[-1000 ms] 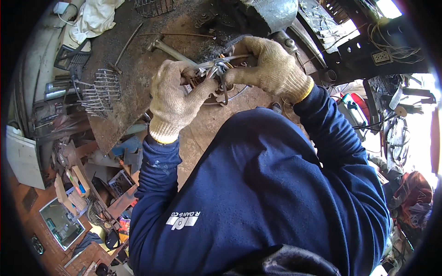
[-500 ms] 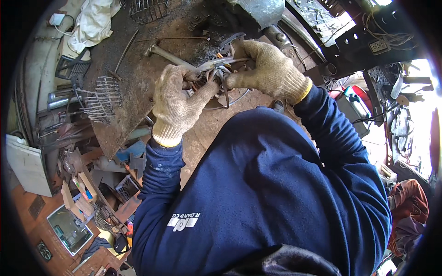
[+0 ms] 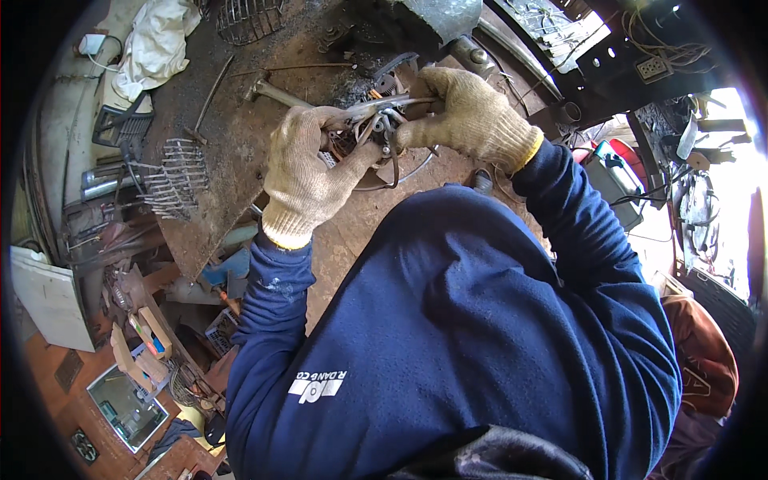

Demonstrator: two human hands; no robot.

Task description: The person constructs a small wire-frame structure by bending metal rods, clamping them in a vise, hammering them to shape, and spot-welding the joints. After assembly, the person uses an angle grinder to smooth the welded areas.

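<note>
Rough matt knit glove (image 3: 308, 164); grey bar (image 3: 382, 104), probably smooth metal; matt cloth sleeve (image 3: 276, 292).

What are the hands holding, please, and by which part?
The left hand and right hand hold a bunch of thin metal pieces, apparently by opposite sides.

This is a workshop, and a rough metalworking one by its contents. A brown, soot-stained flat worktop (image 3: 228, 164) carries a long-handled grey metal hammer (image 3: 276, 93) toward its middle, and a rack of thin grey metal rods (image 3: 178, 176) lies at its left edge. Farther back stands a dark wire basket (image 3: 250, 20). Beyond the left edge lie shiny silver metal tubes (image 3: 104, 180); below the near left corner, clutter surrounds an open tan cardboard box (image 3: 122, 348). At upper right, a pale electrical socket (image 3: 654, 67) sits among loose wires (image 3: 672, 32). The left hand (image 3: 302, 164) and right hand (image 3: 480, 112) wear knitted beige gloves.
</note>
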